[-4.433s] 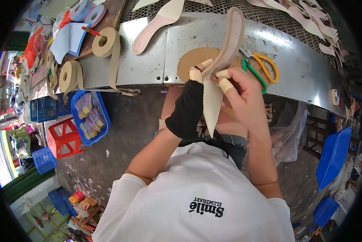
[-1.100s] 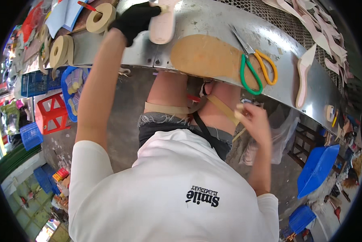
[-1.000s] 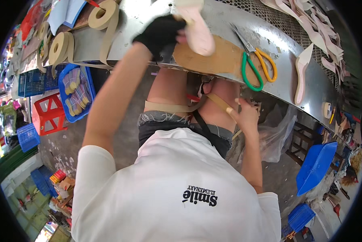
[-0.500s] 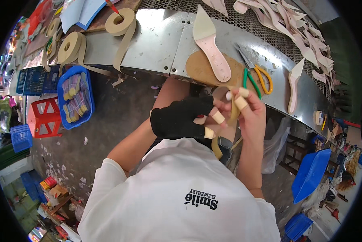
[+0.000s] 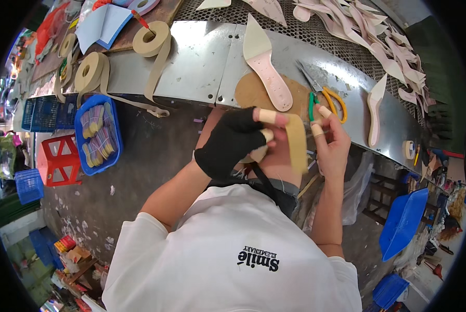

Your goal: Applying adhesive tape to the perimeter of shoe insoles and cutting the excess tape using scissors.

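Note:
My left hand, in a black fingerless glove with beige tape round its fingertips, is closed over my lap. From its fingers hangs a short strip of beige tape, slightly blurred. My right hand is bare apart from tape on its fingers. Its bent fingertips are at the green handle of the scissors, covering that handle's lower end. The orange handle is in plain sight, and the blades lie on the metal bench. Left of the scissors, a pink insole with a white tip rests over a brown oval pad.
Beige tape rolls lie at the left of the metal bench, their ends hanging off the edge. Another insole lies at the right, and a heap of insoles behind. A blue basket of bundles stands left, near a red stool.
My right hand has moved away from my left hand to the scissors' green handle. My left hand has turned upward, and the tape strip now hangs from it alone.

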